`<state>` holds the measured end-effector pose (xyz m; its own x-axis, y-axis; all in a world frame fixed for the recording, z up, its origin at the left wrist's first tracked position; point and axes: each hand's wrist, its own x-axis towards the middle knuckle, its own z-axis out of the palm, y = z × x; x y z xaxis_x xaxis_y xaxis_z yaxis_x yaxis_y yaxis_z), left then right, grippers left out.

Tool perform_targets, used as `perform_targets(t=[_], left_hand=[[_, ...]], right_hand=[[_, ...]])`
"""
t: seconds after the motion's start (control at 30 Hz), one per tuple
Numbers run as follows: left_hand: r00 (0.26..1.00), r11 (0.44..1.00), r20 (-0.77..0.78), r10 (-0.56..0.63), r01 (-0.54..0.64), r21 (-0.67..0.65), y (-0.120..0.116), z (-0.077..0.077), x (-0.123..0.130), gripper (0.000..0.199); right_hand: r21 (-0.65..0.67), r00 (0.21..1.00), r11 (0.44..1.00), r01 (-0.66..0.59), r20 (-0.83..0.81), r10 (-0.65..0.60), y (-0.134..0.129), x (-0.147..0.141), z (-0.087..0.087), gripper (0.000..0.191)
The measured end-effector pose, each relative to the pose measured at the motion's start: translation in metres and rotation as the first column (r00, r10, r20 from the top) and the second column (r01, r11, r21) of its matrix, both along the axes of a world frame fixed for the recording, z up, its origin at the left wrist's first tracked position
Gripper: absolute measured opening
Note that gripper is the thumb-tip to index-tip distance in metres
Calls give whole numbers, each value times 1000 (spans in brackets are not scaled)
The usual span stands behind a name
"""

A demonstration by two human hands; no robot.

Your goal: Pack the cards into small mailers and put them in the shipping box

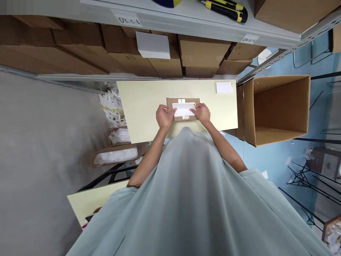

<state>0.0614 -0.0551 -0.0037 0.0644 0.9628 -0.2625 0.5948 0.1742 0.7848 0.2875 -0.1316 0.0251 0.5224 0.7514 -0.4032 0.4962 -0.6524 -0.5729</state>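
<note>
Left hand (164, 117), near the centre of the frame: thumb laid on the left end of one white label (183, 109), fingers curled at the left edge of one small cardboard packet (170, 101). Right hand (203, 113) mirrors it, thumb at the label's right end, fingers bent by the packet's right edge. Two hands, one packet, one label between the thumbs. From my view I cannot tell whether either hand is clamped on the packet or only pressing.

Packet lies flat on one pale yellow tabletop (144, 106), centre of frame, toward the wearer. I count two white printed patches on it, one above the label and one below. The label carries one small orange mark at its upper right.

One white card (224, 87), also orange-marked, sits well apart at the tabletop's upper right corner. One large open carton (246, 110) stands just beside the tabletop at right of frame, opening turned right.

Across the top, one metal shelf (186, 25) with two handwritten tags on its front edge. On it I log yellow-and-black tool handles (226, 10), one or two, I cannot tell, and one blue-and-yellow item (167, 3) cut by the frame. Below it, a row of brown cartons (204, 53), too overlapped to count, with one white piece (153, 45) against them. Lower left: one second pale board (98, 199).
</note>
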Motion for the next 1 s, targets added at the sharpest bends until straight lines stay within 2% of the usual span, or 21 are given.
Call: perform_targets(t=[0.1,0.17,0.23,0.27,0.33,0.4,0.43,0.5,0.63,0.8,0.93,1.0], left_hand=[[999,999,-15,40,-40,-19,7,-1,2,31],[999,999,-45,21,-20,37,7,3,8,23],[994,988,-70,-89,97,122,3,11,19,21],[980,969,-77,-183,194,155,-1,16,25,28],[912,895,-85,-402,411,176,-12,24,36,47],[820,807,-96,-565,573,144,-20,28,41,62],[786,777,-105,-610,619,119,-23,28,41,67],[756,754,-133,-641,653,71,-25,26,33,73],[785,799,-205,-585,601,24,-21,21,13,75],[823,873,-313,-473,486,-43,-28,28,2,76],[902,951,-313,-296,250,-180,-44,32,-14,88],[946,955,-260,-193,120,-271,-51,33,-21,96]], right_hand=[[-41,999,998,46,13,-46,5,1,-1,30],[-20,998,998,56,14,-55,7,-1,-1,28],[62,999,998,-27,41,24,8,-9,1,26],[107,993,988,-108,63,102,8,-15,3,30],[168,954,940,-296,94,284,6,-28,6,45],[183,903,884,-429,90,420,1,-36,8,58],[182,889,870,-459,83,451,-4,-36,9,62],[174,891,874,-454,76,448,-14,-31,9,66],[156,946,933,-324,79,316,-33,-11,6,66],[110,973,967,-228,7,229,-44,-6,0,67],[65,972,985,-157,-167,166,-66,-2,0,83],[55,946,984,-172,-270,180,-81,0,1,89]])
